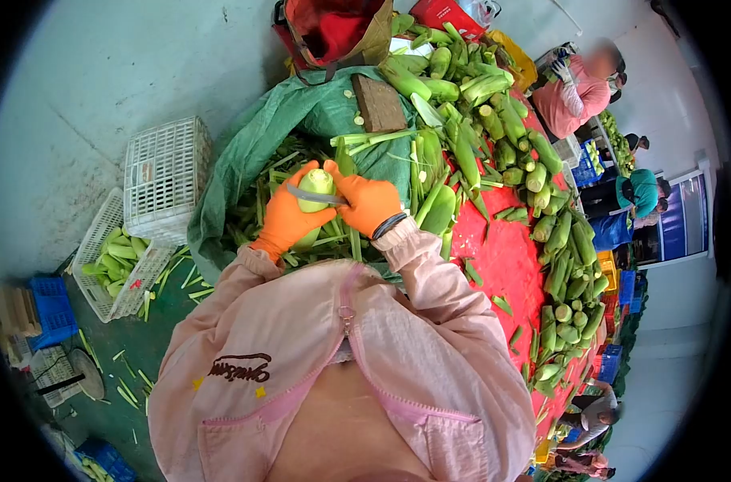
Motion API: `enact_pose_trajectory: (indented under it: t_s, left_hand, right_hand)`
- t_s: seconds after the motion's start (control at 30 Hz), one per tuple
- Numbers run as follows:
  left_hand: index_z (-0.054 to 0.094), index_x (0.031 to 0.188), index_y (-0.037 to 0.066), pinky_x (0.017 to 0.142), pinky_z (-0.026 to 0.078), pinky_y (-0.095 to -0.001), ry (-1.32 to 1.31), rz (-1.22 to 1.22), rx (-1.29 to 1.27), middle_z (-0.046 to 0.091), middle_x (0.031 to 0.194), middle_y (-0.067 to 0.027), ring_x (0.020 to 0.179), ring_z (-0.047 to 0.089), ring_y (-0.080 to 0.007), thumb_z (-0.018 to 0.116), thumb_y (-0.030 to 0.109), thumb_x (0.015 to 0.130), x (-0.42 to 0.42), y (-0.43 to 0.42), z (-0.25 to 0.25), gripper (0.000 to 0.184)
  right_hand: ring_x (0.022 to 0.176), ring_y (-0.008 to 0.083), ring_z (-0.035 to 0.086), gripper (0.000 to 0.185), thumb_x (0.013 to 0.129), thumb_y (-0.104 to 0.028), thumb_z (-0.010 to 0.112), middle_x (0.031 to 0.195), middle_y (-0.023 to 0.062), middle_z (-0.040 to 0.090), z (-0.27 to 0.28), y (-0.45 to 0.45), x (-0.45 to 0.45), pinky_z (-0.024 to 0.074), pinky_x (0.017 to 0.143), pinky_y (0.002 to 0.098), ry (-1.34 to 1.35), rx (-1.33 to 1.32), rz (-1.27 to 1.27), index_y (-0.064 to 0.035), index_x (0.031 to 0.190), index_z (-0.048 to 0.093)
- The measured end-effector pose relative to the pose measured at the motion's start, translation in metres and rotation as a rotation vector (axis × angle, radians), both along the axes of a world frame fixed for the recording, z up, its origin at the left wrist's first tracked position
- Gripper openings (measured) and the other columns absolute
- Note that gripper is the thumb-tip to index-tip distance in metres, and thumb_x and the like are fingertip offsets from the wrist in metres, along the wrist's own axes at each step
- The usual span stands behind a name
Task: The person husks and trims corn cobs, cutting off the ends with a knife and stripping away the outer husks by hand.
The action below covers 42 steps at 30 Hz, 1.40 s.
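Note:
My left hand [287, 215], in an orange glove, is wrapped round an ear of corn [317, 186] with its pale cut end facing up. In my right hand [369, 202], also gloved in orange, is a small knife [313, 197], whose blade lies across the corn near its top. The knife's handle is mostly hidden by my fingers. Beneath both hands, a green sack [249, 136] lies open with trimmed husks and leaves [253, 193] inside. A wooden block [379, 104] rests on the sack just beyond my hands.
Many unpeeled corn ears [534, 173] are heaped along a red sheet [486, 233] on my right. At left stand an upturned white crate [164, 173] and a white basket [100, 217] of trimmed corn. A bag [333, 40] sits ahead; a co-worker [574, 96] stands at far right.

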<state>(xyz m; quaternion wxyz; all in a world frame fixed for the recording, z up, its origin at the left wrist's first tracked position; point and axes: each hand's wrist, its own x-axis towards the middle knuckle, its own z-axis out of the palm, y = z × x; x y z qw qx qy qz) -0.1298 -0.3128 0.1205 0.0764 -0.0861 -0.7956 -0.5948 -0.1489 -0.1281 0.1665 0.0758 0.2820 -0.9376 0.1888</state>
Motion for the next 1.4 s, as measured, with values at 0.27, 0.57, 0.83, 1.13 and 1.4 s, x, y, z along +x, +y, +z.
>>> enact_pose_trajectory:
  t_s: [0.27, 0.57, 0.83, 1.13, 1.4]
  left_hand:
    - [0.061, 0.118, 0.008, 0.079, 0.053, -0.0382, -0.099, 0.01, -0.11, 0.068, 0.104, -0.0129, 0.094, 0.068, -0.0285, 0.086, 0.034, 0.063, 0.01, 0.003, 0.007, 0.066]
    - [0.061, 0.118, 0.008, 0.077, 0.054, -0.0393, -0.063, 0.028, -0.204, 0.07, 0.099, -0.0139, 0.091, 0.068, -0.0313, 0.084, 0.034, 0.063, 0.015, 0.006, 0.005, 0.065]
    - [0.06, 0.12, 0.005, 0.077, 0.053, -0.0396, -0.009, 0.027, -0.314, 0.07, 0.099, -0.0151, 0.091, 0.069, -0.0305, 0.082, 0.034, 0.065, 0.02, 0.005, 0.005, 0.066]
    - [0.056, 0.124, 0.002, 0.09, 0.051, -0.0349, -0.72, -0.745, 0.682, 0.068, 0.108, -0.0139, 0.097, 0.066, -0.0236, 0.071, 0.016, 0.082, 0.001, -0.022, -0.005, 0.046]
    - [0.067, 0.104, 0.007, 0.077, 0.051, -0.0308, -0.344, -0.17, -0.013, 0.071, 0.095, -0.0041, 0.087, 0.067, -0.0143, 0.081, 0.026, 0.071, 0.017, -0.002, -0.012, 0.04]
  right_hand:
    - [0.069, 0.0282, 0.065, 0.067, 0.076, -0.024, 0.065, 0.079, 0.0087, 0.064, -0.002, -0.001, 0.003, 0.0508, 0.057, 0.0431, 0.023, 0.251, 0.019, -0.0071, 0.139, 0.047]
    - [0.069, 0.03, 0.065, 0.067, 0.078, -0.022, 0.064, 0.081, 0.0118, 0.065, -0.007, 0.002, 0.006, 0.0509, 0.057, 0.0435, -0.03, 0.267, 0.017, -0.0068, 0.14, 0.045]
    - [0.071, 0.0303, 0.065, 0.076, 0.075, -0.012, 0.064, 0.081, 0.0094, 0.066, -0.045, 0.013, -0.003, 0.0512, 0.059, 0.0426, -0.053, 0.169, -0.076, -0.0161, 0.146, 0.037]
    - [0.072, 0.0308, 0.065, 0.082, 0.073, -0.004, 0.063, 0.081, 0.009, 0.065, -0.041, 0.017, 0.0, 0.052, 0.06, 0.0407, -0.056, 0.046, 0.084, -0.0284, 0.147, 0.038]
    - [0.068, 0.0302, 0.065, 0.078, 0.074, -0.014, 0.066, 0.08, 0.0102, 0.065, -0.048, 0.008, 0.01, 0.0504, 0.057, 0.0424, -0.087, 0.272, 0.015, -0.0118, 0.146, 0.037]
